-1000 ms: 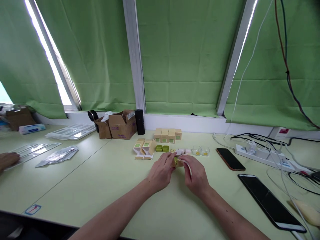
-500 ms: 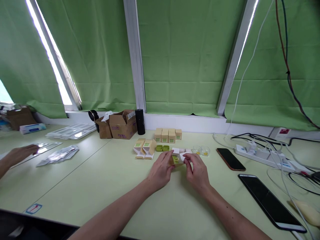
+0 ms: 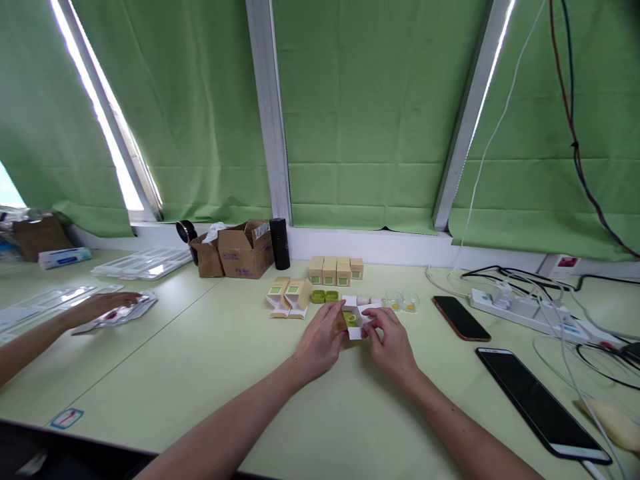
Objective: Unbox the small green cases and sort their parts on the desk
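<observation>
Between my hands is a small cardboard box (image 3: 358, 330), its white flaps open and a green piece (image 3: 350, 320) showing inside. My left hand (image 3: 323, 337) grips the box's left side, fingers closed round it. With thumb and fingers pinched, my right hand (image 3: 387, 340) holds the flap on the right. Just behind lie two green square containers (image 3: 325, 296), pale pink pieces (image 3: 369, 301) partly hidden by my right hand, and clear round cups (image 3: 402, 302) with yellow spots. Two unfolded box blanks (image 3: 290, 297) rest to the left. Several closed kraft boxes (image 3: 336, 270) stand behind.
Two phones (image 3: 461, 318) and a white power strip (image 3: 525, 310) with tangled cables occupy the right. At the left, a co-worker's hand (image 3: 107, 307) touches clear plastic bags (image 3: 133, 313). Brown cartons (image 3: 245, 253) and a black cylinder (image 3: 280, 244) stand by the window wall.
The box in my hands has turned slightly, and a white front flap now hangs toward me. The co-worker's hand has moved right, from the clear trays onto the plastic bags.
</observation>
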A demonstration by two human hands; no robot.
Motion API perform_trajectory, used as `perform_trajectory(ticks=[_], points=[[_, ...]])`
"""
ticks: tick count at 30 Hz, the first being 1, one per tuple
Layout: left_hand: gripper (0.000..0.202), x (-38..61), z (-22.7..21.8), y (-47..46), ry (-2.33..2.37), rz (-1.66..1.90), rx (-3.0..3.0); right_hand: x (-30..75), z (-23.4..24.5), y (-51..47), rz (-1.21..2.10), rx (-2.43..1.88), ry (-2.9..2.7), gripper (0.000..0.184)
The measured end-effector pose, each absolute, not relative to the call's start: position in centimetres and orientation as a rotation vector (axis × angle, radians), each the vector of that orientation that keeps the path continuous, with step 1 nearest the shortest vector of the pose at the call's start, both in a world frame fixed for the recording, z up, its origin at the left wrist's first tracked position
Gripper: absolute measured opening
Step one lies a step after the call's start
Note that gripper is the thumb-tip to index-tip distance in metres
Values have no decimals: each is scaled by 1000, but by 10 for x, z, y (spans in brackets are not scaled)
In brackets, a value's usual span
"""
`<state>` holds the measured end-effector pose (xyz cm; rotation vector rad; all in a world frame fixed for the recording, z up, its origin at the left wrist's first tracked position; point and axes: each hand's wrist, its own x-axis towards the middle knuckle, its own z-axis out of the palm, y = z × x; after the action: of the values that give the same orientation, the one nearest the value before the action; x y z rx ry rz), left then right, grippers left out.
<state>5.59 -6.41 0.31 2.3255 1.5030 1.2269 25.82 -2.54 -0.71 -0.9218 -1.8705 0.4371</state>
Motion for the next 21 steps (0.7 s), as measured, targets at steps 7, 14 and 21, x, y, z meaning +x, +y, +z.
perform_trajectory(ticks=[7,14,21], points=[[68,56,5,-67,1501,1156,2490,257,-9,-24,520,-969,-1825,21],[66,61,7,-73,1511,1026,2693,255,-7,-24,476,-995,-1807,14],[61,63,6,-73,1556,947,2795,253,-11,-22,515,-1004,-1816,13]])
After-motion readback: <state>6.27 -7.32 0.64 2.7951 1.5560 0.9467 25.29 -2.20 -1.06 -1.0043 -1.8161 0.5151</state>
